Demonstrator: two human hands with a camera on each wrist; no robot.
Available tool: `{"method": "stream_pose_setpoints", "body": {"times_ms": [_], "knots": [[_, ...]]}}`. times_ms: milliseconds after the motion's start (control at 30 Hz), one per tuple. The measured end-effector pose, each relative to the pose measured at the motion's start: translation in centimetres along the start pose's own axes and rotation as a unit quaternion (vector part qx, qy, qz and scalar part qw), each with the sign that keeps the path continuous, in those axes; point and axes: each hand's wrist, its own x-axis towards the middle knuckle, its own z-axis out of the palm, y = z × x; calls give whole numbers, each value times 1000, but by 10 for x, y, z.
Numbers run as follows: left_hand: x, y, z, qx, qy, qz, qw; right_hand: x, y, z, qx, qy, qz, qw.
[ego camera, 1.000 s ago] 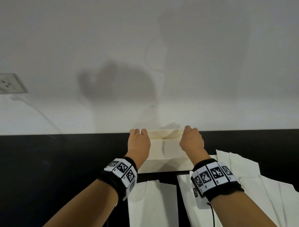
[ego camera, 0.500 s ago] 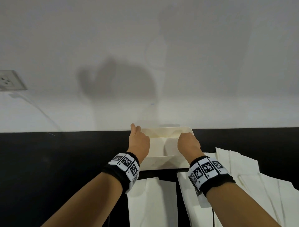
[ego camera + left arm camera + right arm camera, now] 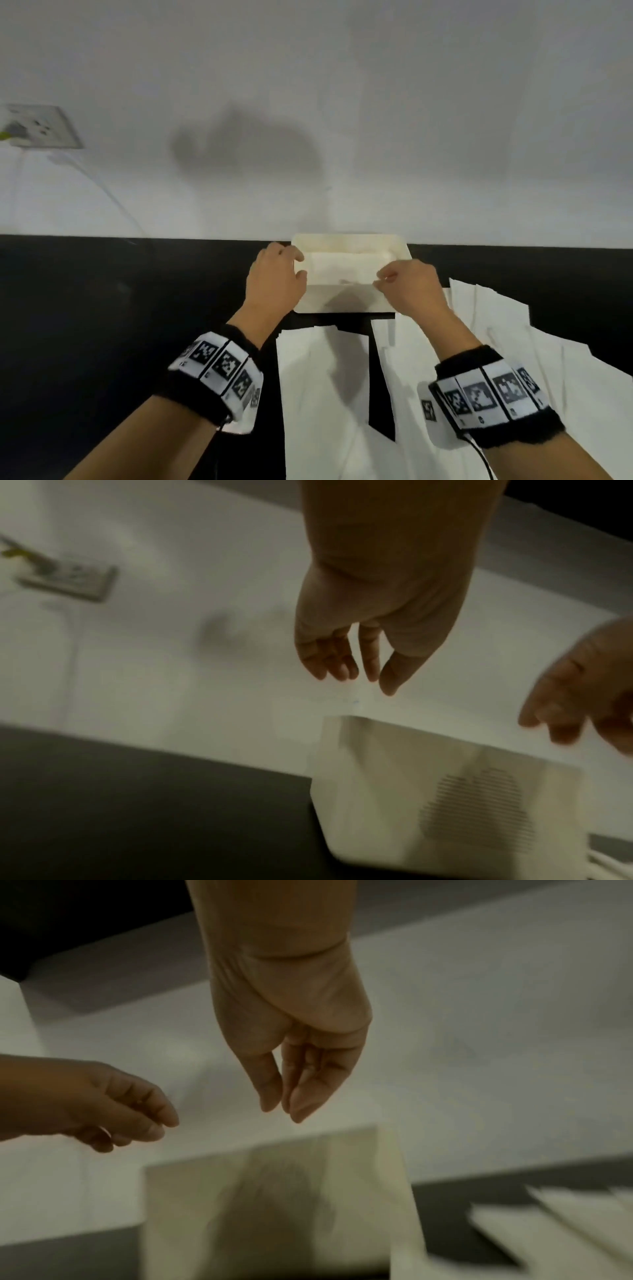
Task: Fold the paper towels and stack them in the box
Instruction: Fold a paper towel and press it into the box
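A cream box point(image 3: 349, 240) stands against the wall at the table's far edge. Inside it lies a folded paper towel point(image 3: 342, 270). My left hand point(image 3: 301, 265) hovers over the box's left end with its fingers loosely curled and nothing in them. Over the right end, my right hand point(image 3: 380, 279) is just as empty, thumb close to the fingertips. In the left wrist view the left hand point(image 3: 363, 677) hangs relaxed above the box point(image 3: 445, 791). In the right wrist view the right hand point(image 3: 281, 1110) hangs above the blurred box point(image 3: 274, 1204).
Unfolded white paper towels lie on the black table in front of the box: one sheet point(image 3: 315, 394) in the middle, several overlapping sheets point(image 3: 479, 342) to the right. A wall socket point(image 3: 41, 130) with a cable is at the far left.
Both hands were down in the box, pressing the towel. Now they have lifted out and drawn back toward me, empty, and the folded towel stays in the box.
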Motion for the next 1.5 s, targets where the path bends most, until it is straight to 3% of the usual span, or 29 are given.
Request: {"method": "stream_pose_setpoints", "body": {"times_ms": [100, 200, 300, 400, 500, 733, 833, 900, 1067, 1133, 1167, 1233, 1367, 1400, 1500], "knots": [[-33, -13, 9, -98, -49, -122, 986, -32, 7, 27, -51, -114, -6, 992], [-61, -22, 27, -112, -163, -251, 947, -53, 16, 59, -42, -193, 35, 980], [-82, -25, 45, -140, -225, -341, 902, -65, 19, 85, -33, -195, 67, 978], [-90, -26, 57, -216, -211, -389, 870, -70, 13, 98, -11, -173, 63, 983], [-90, -23, 61, -269, -198, -400, 853, -75, 4, 103, 7, -172, 35, 984], [-89, -15, 65, -278, -202, -367, 864, -79, 1, 104, 74, -186, 21, 980], [-92, -10, 65, -330, -199, -337, 859, -78, 8, 103, 151, -178, 35, 972], [-93, -10, 60, -432, -176, -329, 821, -79, 12, 101, 231, -172, 50, 956], [-92, -13, 30, -699, -126, -268, 651, -76, 24, 90, 312, -217, 52, 923], [-92, -18, 23, -735, -95, -248, 624, -76, 27, 77, 323, -203, 45, 923], [-91, -21, 21, -735, -77, -247, 627, -74, 30, 71, 343, -173, 51, 922], [-91, -30, 17, -703, -56, -258, 660, -69, 39, 63, 413, -104, 68, 902], [-88, -47, 13, -521, -117, -259, 805, -62, 50, 53, 478, -23, 72, 875], [-87, -49, 15, -481, -136, -255, 828, -61, 51, 53, 489, -19, 73, 869], [-85, -47, 23, -414, -155, -257, 859, -61, 52, 64, 491, -32, 73, 868]]}}
